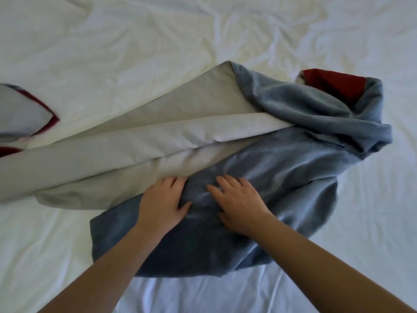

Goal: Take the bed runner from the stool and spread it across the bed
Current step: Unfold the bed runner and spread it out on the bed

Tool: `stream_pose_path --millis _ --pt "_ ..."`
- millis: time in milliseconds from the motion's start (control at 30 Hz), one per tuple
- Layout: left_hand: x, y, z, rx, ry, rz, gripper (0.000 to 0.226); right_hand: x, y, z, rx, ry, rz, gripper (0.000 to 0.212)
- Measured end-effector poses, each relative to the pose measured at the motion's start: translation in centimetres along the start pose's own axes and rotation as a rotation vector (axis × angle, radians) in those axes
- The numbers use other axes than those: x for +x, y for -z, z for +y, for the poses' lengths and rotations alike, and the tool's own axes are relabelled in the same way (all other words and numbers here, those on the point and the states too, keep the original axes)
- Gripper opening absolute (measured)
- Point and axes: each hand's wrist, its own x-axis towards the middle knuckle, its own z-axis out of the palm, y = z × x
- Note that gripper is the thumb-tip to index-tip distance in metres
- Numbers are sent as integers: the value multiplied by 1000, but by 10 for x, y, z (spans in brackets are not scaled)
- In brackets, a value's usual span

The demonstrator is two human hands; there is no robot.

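1. The bed runner (282,168) lies bunched, half unfolded, on the bed (158,41)
2. The right hand (239,204) rests flat on it with fingers spread; the left hand (162,199) hides its fingertips in a fold, so its grip is unclear
3. Soft, limp, probably light: take its hem

One bed runner (282,168) lies across the middle of the frame on one white sheet (158,41). Two hands enter from the bottom, one left hand (161,203) and one right hand (239,204). One red-edged cloth tip (22,116) shows at the left edge.
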Motion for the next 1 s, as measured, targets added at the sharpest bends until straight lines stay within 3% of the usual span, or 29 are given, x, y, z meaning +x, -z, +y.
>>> stream_pose_path --millis 100,267,367,467,567,667,1000 --pt "-7 1 0 -65 37 38 36 -18 -20 -22 28 -83 -56 70" --pt "-22 -1 -5 -151 -4 30 20 -32 -25 -58 84 -278 55 64" --pt "-37 3 -12 -112 -64 49 19 -43 -27 -86 131 -269 91 69" --pt "-59 6 -32 -15 -95 -19 21 -56 -36 -122 105 -213 -12 77" --pt "-80 3 -52 87 -103 -107 11 -59 -53 -151 83 -260 -84 72" --pt "-90 1 -60 134 -92 -128 14 -59 -58 -156 85 -299 4 68" --pt "-144 -18 -16 -152 -103 -182 12 -119 -59 -118 28 -212 95 45"
